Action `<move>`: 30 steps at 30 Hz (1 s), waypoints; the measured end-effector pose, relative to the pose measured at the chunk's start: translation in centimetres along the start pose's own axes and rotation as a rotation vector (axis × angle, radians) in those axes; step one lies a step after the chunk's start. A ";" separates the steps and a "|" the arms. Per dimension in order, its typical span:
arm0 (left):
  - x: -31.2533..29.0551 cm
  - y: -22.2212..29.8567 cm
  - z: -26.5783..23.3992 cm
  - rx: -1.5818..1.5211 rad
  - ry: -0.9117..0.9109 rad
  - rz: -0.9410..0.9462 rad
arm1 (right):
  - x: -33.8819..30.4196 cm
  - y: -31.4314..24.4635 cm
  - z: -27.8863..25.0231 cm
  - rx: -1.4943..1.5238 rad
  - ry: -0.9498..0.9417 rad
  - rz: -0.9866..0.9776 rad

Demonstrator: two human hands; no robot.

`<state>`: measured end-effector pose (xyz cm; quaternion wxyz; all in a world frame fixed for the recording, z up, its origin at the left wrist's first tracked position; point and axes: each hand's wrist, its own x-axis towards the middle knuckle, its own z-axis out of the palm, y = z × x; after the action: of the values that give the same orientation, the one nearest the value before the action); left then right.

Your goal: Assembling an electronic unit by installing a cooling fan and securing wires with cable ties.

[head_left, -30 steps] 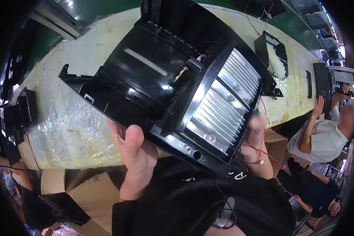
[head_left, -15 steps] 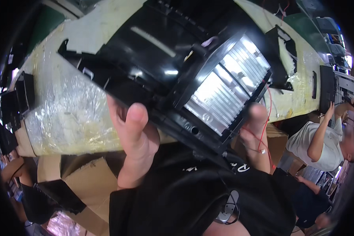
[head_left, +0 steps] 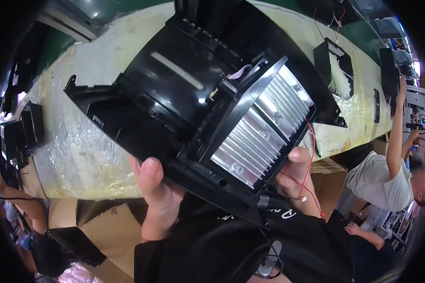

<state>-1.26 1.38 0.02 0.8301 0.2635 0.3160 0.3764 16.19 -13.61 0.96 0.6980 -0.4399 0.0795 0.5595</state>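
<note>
A large black plastic housing (head_left: 174,87) is held tilted above the worktable, between my two hands. Set in its near right part is a silver finned heat sink (head_left: 264,129) with screws in it. My left hand (head_left: 153,184) grips the housing's lower left edge, thumb on top and the other fingers mostly hidden beneath. On the lower right side my right hand (head_left: 295,174) clasps the edge by the heat sink, its thumb showing. Thin red wires (head_left: 310,167) with small connectors hang from the housing over my right hand. A short bundle of pale wires (head_left: 239,72) shows near the housing's middle.
The worktable (head_left: 80,155) is covered in clear plastic film. Black parts (head_left: 30,125) stand at its left end, and a black frame (head_left: 334,66) lies at the right. Open cardboard boxes (head_left: 111,231) sit below the near edge. A person in a light shirt (head_left: 382,181) works at the right.
The housing has turned slightly and come lower toward me, with both hands still on it. The heat sink's fins show more clearly. At the right, the other person's arm has reached farther up.
</note>
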 end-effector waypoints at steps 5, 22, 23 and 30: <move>0.4 0.2 0.6 0.096 -0.032 0.097 | -0.2 0.1 0.3 0.129 0.057 0.004; 0.7 -0.3 -1.5 0.156 0.082 -0.019 | 0.7 0.4 -3.5 0.051 -0.150 -0.036; 0.7 -0.5 -1.4 0.183 0.088 -0.005 | 0.4 0.4 -2.5 -0.110 -0.047 -0.108; 3.3 0.3 1.6 0.091 0.024 0.099 | -0.2 0.4 -5.8 -0.059 -0.238 -0.081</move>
<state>1.41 3.87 0.21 0.7938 0.3116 0.3293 0.4055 18.02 -17.84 -2.63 0.7114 -0.3937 -0.0383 0.5810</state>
